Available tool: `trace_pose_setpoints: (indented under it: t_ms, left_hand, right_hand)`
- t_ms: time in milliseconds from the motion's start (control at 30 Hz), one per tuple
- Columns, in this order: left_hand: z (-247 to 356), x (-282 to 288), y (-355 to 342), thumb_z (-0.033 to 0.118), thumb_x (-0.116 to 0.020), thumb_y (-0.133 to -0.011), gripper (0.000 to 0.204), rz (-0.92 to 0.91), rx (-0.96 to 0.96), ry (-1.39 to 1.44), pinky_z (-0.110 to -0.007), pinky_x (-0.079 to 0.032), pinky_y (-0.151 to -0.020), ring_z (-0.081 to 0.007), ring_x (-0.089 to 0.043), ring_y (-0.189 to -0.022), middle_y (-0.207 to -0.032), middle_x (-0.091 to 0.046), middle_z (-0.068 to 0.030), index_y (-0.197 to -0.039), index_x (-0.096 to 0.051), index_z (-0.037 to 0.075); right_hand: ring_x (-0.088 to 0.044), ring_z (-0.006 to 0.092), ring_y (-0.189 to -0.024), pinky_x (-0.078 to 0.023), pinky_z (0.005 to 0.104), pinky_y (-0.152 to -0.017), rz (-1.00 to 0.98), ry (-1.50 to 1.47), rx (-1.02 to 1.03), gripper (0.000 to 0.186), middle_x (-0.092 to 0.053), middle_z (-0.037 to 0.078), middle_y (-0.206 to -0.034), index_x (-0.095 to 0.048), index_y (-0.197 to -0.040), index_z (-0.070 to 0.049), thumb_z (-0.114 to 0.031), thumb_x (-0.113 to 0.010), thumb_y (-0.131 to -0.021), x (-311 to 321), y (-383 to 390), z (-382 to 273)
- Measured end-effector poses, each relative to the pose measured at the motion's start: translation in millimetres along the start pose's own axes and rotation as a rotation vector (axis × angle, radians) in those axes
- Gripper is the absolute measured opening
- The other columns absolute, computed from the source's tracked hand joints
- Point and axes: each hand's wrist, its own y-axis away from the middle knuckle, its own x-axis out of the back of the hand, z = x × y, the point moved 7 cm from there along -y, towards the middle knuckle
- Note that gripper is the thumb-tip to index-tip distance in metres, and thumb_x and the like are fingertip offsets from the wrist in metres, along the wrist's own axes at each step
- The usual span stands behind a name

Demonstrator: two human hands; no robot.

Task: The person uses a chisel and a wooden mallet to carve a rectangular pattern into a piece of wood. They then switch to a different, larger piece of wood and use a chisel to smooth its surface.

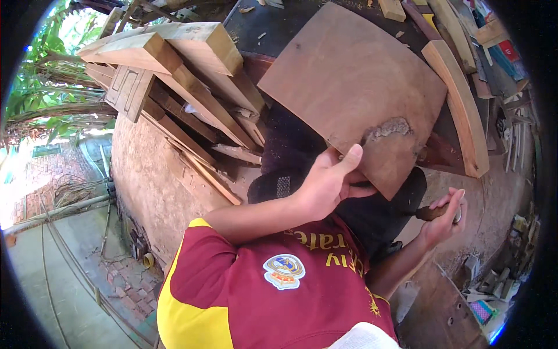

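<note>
A broad brown wooden board [349, 70] lies tilted in front of me, one corner pointing toward my lap. Near that corner is a rough, greyish patch [390, 129] with a dark, ragged edge. My left hand [331, 181] grips the board's near left edge, thumb on top and fingers underneath. To the right of the board and apart from it, my right hand [446, 220] is closed around a tool with a rounded wooden handle [429, 213]. A metal end shows at the fingers, but the rest of the tool is hidden, so its kind is unclear.
Thick wooden beams [192, 43] are stacked at the left. A curved wooden piece [456, 107] leans right of the board, on a dark bench top [256, 35] with wood chips. More offcuts lie at the far right, and scraps [494, 285] cover the ground at lower right.
</note>
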Motion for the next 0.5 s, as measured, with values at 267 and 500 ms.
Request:
trace_pose_setpoints:
  t_ms: [267, 500]
  left_hand:
    - [38, 19, -3, 0.038, -0.048, -0.100, 0.047, 0.150, -0.137, -0.051, -0.055, -0.053, -0.090, -0.0309, -0.061, -0.112, -0.126, -0.059, -0.0137, -0.131, -0.046, 0.003]
    - [47, 8, -28, 0.037, -0.046, -0.101, 0.046, 0.061, -0.215, -0.030, -0.053, -0.049, -0.098, -0.0320, -0.060, -0.113, -0.124, -0.059, -0.0160, -0.129, -0.046, 0.000]
  right_hand:
    - [-0.044, 0.0091, -0.056, -0.037, 0.0236, -0.049, -0.060, -0.091, 0.006, 0.020, -0.047, 0.002, -0.061, -0.060, -0.083, 0.000, -0.017, -0.064, -0.094, 12, 6, 2]
    - [-0.044, 0.0113, -0.054, -0.037, 0.0278, -0.053, -0.181, -0.394, 0.206, 0.019, -0.047, 0.002, -0.062, -0.052, -0.077, -0.007, -0.015, -0.057, -0.094, 12, -7, -43]
